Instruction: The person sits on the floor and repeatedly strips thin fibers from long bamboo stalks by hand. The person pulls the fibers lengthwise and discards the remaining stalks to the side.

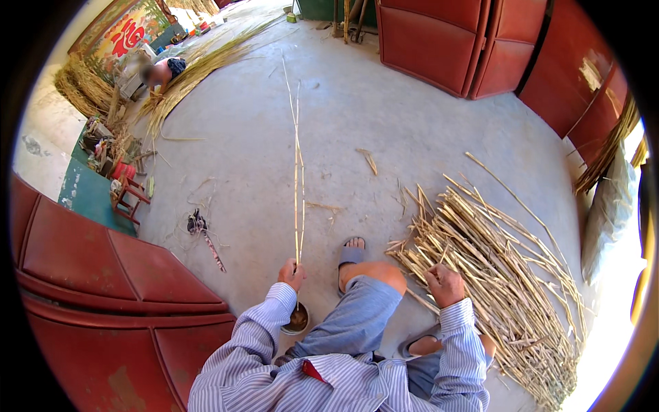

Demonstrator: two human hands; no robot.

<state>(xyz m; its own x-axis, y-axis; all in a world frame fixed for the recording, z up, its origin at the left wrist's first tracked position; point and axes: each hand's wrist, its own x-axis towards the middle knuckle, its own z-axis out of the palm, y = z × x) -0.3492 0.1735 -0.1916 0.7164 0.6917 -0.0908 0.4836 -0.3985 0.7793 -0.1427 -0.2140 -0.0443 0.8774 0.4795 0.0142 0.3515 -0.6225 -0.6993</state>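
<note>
My left hand (292, 275) is closed around a few long, thin dry stalks (298, 178), which stretch far forward over the floor and split apart toward their tips. Their lower ends come out below my fist, above a small round container (296, 320) with something brownish inside. My right hand (446, 283) is closed at the left edge of a big heap of dry stalks (508, 288). A stalk end shows by its fingers, but the heap behind makes it unclear what they grip.
Red padded panels (103, 275) stand at the left, and more red doors (432, 41) at the back right. A person (163, 71) bends over long straw (199, 79) at the far left. A small wooden stool (128, 198) and a dark bundle (198, 223) are at left.
</note>
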